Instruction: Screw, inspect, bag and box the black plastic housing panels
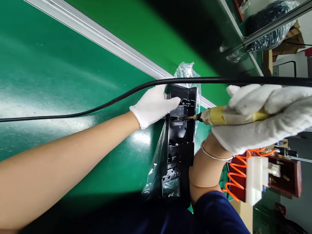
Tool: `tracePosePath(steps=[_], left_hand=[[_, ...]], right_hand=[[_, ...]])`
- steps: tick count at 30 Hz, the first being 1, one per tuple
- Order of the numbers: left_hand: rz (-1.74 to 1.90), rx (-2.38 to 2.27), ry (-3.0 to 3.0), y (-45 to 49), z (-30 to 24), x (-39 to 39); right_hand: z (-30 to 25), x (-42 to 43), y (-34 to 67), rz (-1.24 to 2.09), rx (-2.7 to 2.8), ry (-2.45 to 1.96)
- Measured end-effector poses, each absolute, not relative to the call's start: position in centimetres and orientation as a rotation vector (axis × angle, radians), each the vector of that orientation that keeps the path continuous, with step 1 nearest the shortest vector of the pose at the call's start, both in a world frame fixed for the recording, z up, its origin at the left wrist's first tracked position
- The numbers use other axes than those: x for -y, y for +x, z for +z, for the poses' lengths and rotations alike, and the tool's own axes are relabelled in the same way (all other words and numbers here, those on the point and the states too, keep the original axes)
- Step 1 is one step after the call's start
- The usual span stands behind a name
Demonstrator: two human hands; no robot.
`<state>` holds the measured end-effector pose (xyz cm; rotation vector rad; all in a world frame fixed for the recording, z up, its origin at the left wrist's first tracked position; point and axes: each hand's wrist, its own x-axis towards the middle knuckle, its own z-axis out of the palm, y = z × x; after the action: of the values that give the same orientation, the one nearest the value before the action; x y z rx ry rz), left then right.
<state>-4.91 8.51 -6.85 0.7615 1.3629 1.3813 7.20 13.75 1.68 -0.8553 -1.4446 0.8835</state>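
Observation:
My left hand (155, 104), in a white glove, grips the upper left side of a black housing (178, 150), its thumb laid over the inside. My right hand (263, 112), also gloved, is wrapped round the yellow body of a power screwdriver (217, 116). The tool's bit reaches into the housing, near a small light label, just below my left thumb. Whether a screw sits at its tip I cannot tell. Clear plastic wrap (186, 71) lies under and around the housing.
A black cable (112, 100) crosses the view above both hands. The housing rests on a green work surface (33, 65) with a metal strip (96, 34) across it. At the right are an orange coiled hose (235, 177), a white block (256, 180) and a plastic-wrapped bundle (272, 23).

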Motion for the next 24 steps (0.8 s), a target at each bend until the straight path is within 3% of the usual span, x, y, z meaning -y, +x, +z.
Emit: tracePosePath(steps=[3,8,24], left_hand=[[1.366,-1.388,0.758,-4.9,-6.9,-8.5],[1.407,-1.367,0.730,-4.9,-7.0,-8.4],[1.426,-1.379,0.721,-4.8,-7.1,-8.5]], right_hand=[[1.5,-14.3,6.7,0.633,1.459,-0.552],[1.3,-14.5,7.2,0.455,1.527,-0.746],[1.8,-13.5,6.3,0.642,1.560,-0.598]])
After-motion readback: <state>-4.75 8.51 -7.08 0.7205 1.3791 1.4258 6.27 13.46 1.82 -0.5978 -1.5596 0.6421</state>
